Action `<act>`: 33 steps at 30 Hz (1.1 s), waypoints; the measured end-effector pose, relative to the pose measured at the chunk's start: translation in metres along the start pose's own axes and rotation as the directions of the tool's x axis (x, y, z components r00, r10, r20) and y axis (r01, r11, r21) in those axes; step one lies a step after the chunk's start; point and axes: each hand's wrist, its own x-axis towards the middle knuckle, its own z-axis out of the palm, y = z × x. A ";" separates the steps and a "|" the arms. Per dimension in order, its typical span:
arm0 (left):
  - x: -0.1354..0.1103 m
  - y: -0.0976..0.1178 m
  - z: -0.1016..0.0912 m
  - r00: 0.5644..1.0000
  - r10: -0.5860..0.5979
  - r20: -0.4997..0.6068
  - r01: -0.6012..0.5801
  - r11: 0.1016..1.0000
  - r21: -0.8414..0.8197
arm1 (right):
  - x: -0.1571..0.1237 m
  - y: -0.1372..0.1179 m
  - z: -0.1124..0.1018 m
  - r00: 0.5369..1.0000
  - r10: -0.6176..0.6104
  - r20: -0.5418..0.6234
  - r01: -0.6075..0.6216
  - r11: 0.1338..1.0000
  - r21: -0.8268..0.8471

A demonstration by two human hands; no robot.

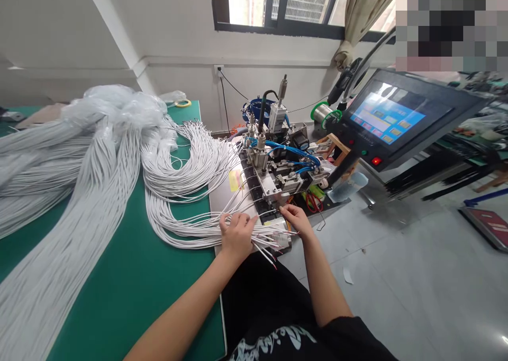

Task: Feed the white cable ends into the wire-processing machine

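My hands on white cables (pixel 202 239)
Left hand (pixel 237 237) clasps many; right hand (pixel 298 222) pinches one cable (pixel 270 211), machine (pixel 273 177) just beyond.

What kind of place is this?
It looks like a small factory workshop, perhaps one for cables. You can see heaps of white cables on a green table, a metal machine with blue tubes, and a touchscreen control panel.

Workshop: white cables (pixel 178 186), benchtop machine (pixel 273 162)
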 end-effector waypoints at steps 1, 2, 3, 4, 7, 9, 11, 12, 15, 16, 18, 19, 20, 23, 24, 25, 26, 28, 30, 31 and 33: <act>0.000 0.000 0.000 1.000 0.000 -0.007 0.000 1.000 -0.006 | -0.005 -0.002 -0.004 1.000 -0.001 -0.016 0.001 1.000 -0.005; 0.000 0.000 0.000 1.000 0.004 -0.014 -0.004 1.000 -0.009 | -0.011 -0.005 -0.009 1.000 0.000 -0.031 -0.001 1.000 -0.012; 0.000 0.000 0.000 1.000 0.010 -0.022 -0.010 1.000 -0.010 | -0.017 -0.008 -0.013 0.999 0.003 -0.040 -0.004 1.000 -0.023; 0.000 0.000 0.000 0.999 0.017 -0.029 -0.017 1.000 -0.007 | -0.023 -0.013 -0.017 0.999 0.003 -0.041 -0.005 0.999 -0.040; 0.001 0.001 -0.001 0.998 0.041 -0.056 -0.040 0.999 0.012 | -0.039 -0.030 -0.028 1.000 -0.005 -0.003 0.005 0.994 -0.109; 0.001 0.002 -0.002 0.995 0.061 -0.084 -0.060 0.998 0.018 | -0.048 -0.043 -0.031 0.999 -0.025 0.045 0.031 0.988 -0.150; 0.000 0.002 -0.003 0.990 0.088 -0.114 -0.087 0.996 0.012 | -0.055 -0.054 -0.032 0.995 -0.051 0.087 0.067 0.980 -0.185; -0.001 0.001 -0.003 0.987 0.103 -0.127 -0.103 0.995 0.005 | -0.057 -0.058 -0.031 0.993 -0.063 0.100 0.082 0.976 -0.201; -0.003 -0.001 -0.004 0.978 0.146 -0.151 -0.152 0.988 -0.026 | -0.063 -0.067 -0.026 0.986 -0.084 0.142 0.116 0.966 -0.233; -0.004 -0.002 -0.005 0.975 0.162 -0.154 -0.171 0.984 -0.041 | -0.064 -0.070 -0.024 0.981 -0.082 0.176 0.123 0.964 -0.237; -0.004 -0.004 -0.005 0.967 0.205 -0.151 -0.219 0.972 -0.085 | -0.066 -0.075 -0.018 0.958 -0.063 0.279 0.130 0.964 -0.230; -0.004 -0.006 -0.005 0.963 0.228 -0.144 -0.245 0.963 -0.112 | -0.067 -0.078 -0.015 0.941 -0.051 0.335 0.132 0.966 -0.222; -0.003 -0.007 -0.005 0.958 0.250 -0.136 -0.269 0.953 -0.139 | -0.068 -0.081 -0.012 0.923 -0.048 0.381 0.137 0.968 -0.212; -0.003 -0.009 -0.003 0.947 0.295 -0.123 -0.314 0.931 -0.183 | -0.068 -0.086 -0.002 0.904 -0.103 0.414 0.202 0.958 -0.203; -0.003 -0.010 -0.002 0.944 0.304 -0.124 -0.323 0.929 -0.183 | -0.067 -0.085 0.001 0.908 -0.137 0.395 0.233 0.950 -0.206; -0.003 -0.010 -0.001 0.941 0.312 -0.129 -0.331 0.927 -0.177 | -0.066 -0.084 0.003 0.913 -0.171 0.370 0.261 0.942 -0.209; -0.003 -0.010 0.000 0.938 0.317 -0.143 -0.339 0.925 -0.172 | -0.065 -0.083 0.005 0.916 -0.198 0.348 0.282 0.936 -0.212; -0.002 -0.010 0.003 0.932 0.318 -0.176 -0.347 0.922 -0.173 | -0.062 -0.078 0.005 0.919 -0.223 0.324 0.302 0.928 -0.219; -0.002 -0.011 0.005 0.925 0.327 -0.191 -0.360 0.916 -0.177 | -0.061 -0.075 0.000 0.917 -0.214 0.336 0.297 0.929 -0.220; -0.002 -0.011 0.005 0.925 0.329 -0.192 -0.362 0.916 -0.172 | -0.061 -0.074 -0.004 0.915 -0.200 0.351 0.284 0.936 -0.209; -0.002 -0.011 0.005 0.922 0.328 -0.205 -0.363 0.917 -0.165 | -0.063 -0.073 -0.013 0.914 -0.174 0.367 0.245 0.957 -0.157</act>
